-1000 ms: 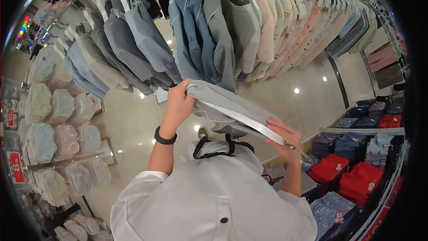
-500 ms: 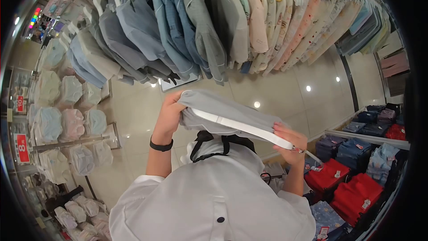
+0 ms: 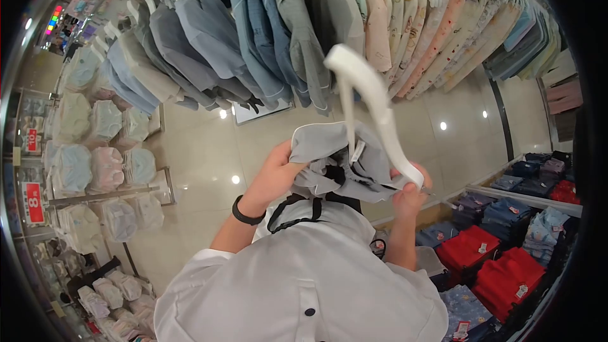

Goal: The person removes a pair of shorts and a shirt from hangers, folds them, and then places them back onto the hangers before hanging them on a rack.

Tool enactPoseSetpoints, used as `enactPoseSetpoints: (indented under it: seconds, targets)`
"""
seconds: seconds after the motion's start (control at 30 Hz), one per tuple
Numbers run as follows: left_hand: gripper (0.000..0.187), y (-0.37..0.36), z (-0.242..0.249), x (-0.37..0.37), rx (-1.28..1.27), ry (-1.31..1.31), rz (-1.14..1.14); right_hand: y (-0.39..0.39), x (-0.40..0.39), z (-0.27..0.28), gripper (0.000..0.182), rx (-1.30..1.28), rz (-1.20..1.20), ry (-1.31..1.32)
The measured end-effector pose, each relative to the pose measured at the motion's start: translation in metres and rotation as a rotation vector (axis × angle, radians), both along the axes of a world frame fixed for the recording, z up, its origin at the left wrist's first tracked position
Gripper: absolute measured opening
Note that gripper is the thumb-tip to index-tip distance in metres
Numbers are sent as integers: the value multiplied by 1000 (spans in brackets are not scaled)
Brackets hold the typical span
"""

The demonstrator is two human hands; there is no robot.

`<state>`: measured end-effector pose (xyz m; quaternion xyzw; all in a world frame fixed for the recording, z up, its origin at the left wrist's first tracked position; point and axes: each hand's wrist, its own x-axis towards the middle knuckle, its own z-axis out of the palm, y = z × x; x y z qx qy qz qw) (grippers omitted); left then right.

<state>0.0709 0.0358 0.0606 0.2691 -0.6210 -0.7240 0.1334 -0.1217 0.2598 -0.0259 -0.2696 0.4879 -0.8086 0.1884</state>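
Gripping the piped edge of a soft grey cloth garment [image 3: 320,142], the left hand [image 3: 277,170] is closed; the right hand [image 3: 410,185] has its grip closed around the lower end of a curved white plastic hanger [image 3: 378,95]. The garment bunches between the 2 hands, and a small white cloth label [image 3: 358,152] shows inside, its print too small to read. At far left, 2 rectangular red signs [image 3: 34,202] read "8" and "10"; their smaller characters are unclear. Glossy pale tiled floor [image 3: 202,158] lies open left of the left hand. The hanger's upper end overlaps a row of grey-blue hanging shirts [image 3: 297,38] in view; I cannot tell whether they touch.
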Motion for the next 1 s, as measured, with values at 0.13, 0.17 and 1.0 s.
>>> enactPoseSetpoints:
  seconds: [0.13, 0.17, 1.0]
  targets:
    - [28, -10, -12, 26, 234, -55, 434, -24, 18, -5, 69, -93, -177, -98]
    - [25, -19, -12, 30, 208, 22, 440, -36, 20, 9, 67, -104, -193, -77]
    - [21, -103, -12, 55, -10, -239, 244, 43, -10, 67, 50, 180, 65, 357]
